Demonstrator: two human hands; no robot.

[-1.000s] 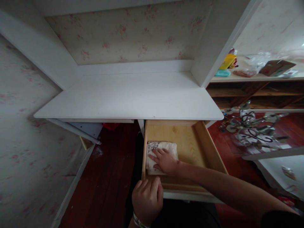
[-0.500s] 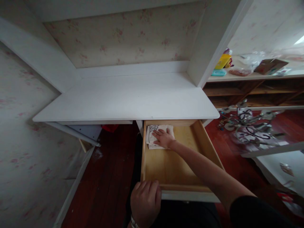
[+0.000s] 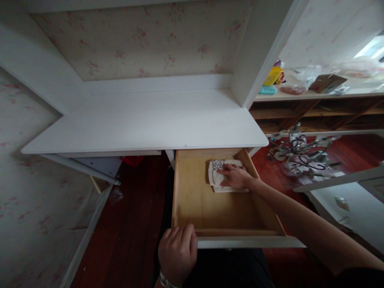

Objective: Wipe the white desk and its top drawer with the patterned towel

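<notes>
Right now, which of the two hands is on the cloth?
The right hand, lying palm down on the folded, patterned cloth inside the drawer. The left hand is away from it, curled at the drawer's near left corner.

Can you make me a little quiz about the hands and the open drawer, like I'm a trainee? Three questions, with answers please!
1. Choose one. Where is the right hand?
A) on the white desktop
B) on the folded cloth
C) on the red floor

2. Fill the gap. The left hand is at the ____ edge of the drawer, the side nearest the person.

3. True or false? The folded cloth lies outside the drawer.

Key:
1. B
2. front
3. False; the folded cloth lies inside the drawer.
</notes>
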